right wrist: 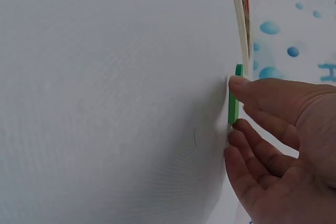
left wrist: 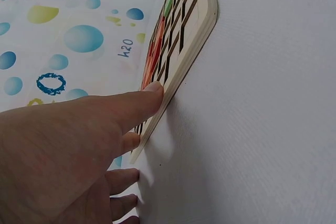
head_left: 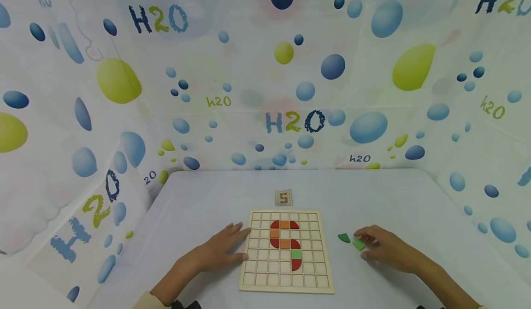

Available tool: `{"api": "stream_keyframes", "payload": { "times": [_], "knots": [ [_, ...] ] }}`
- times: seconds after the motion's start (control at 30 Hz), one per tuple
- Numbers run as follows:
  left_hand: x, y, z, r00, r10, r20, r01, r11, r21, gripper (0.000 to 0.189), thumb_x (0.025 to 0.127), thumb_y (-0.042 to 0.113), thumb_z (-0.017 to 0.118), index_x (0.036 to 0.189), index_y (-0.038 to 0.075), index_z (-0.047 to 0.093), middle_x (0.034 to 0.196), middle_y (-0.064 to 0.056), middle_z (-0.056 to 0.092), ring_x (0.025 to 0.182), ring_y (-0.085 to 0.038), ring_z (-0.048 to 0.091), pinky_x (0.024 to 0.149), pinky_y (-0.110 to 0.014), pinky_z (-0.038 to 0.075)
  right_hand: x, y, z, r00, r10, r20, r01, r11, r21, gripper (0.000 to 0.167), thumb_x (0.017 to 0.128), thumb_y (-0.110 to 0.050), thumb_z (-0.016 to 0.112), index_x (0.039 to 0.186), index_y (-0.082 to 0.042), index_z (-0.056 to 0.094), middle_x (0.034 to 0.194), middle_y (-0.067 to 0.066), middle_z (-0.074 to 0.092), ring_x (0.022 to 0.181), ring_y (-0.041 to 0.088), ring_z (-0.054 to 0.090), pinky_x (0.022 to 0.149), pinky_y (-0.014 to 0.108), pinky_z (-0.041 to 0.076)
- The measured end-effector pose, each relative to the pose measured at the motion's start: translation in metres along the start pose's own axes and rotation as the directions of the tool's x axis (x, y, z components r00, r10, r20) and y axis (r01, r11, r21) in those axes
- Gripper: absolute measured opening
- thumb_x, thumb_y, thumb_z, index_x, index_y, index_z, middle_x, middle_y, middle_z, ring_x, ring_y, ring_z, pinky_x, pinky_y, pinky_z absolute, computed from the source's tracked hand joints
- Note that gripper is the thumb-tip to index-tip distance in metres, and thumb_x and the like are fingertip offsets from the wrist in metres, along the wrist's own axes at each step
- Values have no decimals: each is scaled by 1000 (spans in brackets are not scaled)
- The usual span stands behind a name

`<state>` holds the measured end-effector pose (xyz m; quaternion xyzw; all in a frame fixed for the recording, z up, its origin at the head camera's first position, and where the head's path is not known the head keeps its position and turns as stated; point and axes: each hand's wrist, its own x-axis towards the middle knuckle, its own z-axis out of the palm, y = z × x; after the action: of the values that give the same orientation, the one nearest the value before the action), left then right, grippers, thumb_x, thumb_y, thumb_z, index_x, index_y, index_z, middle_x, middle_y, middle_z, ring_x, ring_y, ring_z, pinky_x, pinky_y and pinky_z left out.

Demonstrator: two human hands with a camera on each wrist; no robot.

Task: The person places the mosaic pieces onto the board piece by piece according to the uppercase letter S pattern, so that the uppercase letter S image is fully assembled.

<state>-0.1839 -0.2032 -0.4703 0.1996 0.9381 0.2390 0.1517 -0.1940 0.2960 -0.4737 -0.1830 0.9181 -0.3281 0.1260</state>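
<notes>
A wooden grid board (head_left: 262, 268) lies on the table in the head view, holding red quarter-round tiles, orange square tiles (head_left: 285, 243) and one light green square tile (head_left: 296, 253) in an S-like curve. My left hand (head_left: 221, 249) rests along the board's left edge, fingers spread, thumb tip on the rim. To the right of the board, my right hand (head_left: 386, 248) pinches a loose light green square tile (head_left: 358, 244) between thumb and fingers, low at the tabletop. In the right wrist view the thumb (right wrist: 244, 85) covers part of the green edge. A dark green quarter-round tile (head_left: 344, 238) lies just left of it.
Behind the board lies a small pattern card (head_left: 284, 198) showing an S on a grid. A white cloth covers the table (head_left: 207, 193). Hanging cloth (head_left: 249, 69) with blue and lime drops and H2O lettering encloses the back and sides.
</notes>
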Motion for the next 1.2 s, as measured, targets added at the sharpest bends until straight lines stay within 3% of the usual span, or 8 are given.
{"api": "stream_keyframes", "payload": {
  "times": [0.13, 0.4, 0.53, 0.77, 1.2],
  "knots": [
    [-1, 1, 0, 1000, 7, -3, -7, 1000, -12, 75, 99, 52, 69, 163, 21, 43, 171, -20, 30, 159, -48, 22, 122, -71, 27, 1, 2, 1, 999, -36, 10, 36, 999, -22, 39, 93, -25, 82, 128, -14, 67, 117, -4, 63, 107, 7, 60, 91, 23, 56],
    [-2, 3, -3, 1000, 16, -7, -16, 1000, -14, 76, 100, 51, 69, 162, 18, 43, 171, -21, 30, 159, -49, 22, 122, -71, 26, 0, -1, 1, 998, -59, -1, 59, 998, -9, 24, 96, -20, 78, 117, -15, 67, 111, -5, 62, 103, 7, 60, 89, 22, 55],
    [-2, 3, -3, 1000, 13, -3, -13, 1000, -12, 76, 99, 52, 69, 163, 18, 43, 171, -21, 30, 159, -49, 21, 122, -71, 26, 0, -2, 2, 997, -81, -12, 80, 997, -18, 25, 95, -20, 79, 116, -13, 67, 110, -4, 62, 102, 9, 60, 87, 24, 56],
    [-2, 2, -1, 1000, 11, -5, -11, 1000, -7, 76, 99, 52, 69, 163, 19, 43, 172, -19, 30, 159, -47, 21, 122, -71, 26, 3, -3, 5, 1000, -22, -12, 22, 999, -34, 28, 94, -22, 81, 118, -16, 68, 111, -6, 63, 106, 9, 62, 92, 29, 58],
    [-1, 2, -2, 1000, 7, -5, -8, 1000, -4, 76, 100, 53, 69, 163, 20, 42, 172, -19, 29, 160, -47, 20, 123, -70, 26, 3, -3, 5, 993, -114, -31, 112, 992, -59, 24, 95, -22, 80, 115, -14, 69, 107, -8, 64, 98, 5, 61, 85, 24, 57]
  ]
}}
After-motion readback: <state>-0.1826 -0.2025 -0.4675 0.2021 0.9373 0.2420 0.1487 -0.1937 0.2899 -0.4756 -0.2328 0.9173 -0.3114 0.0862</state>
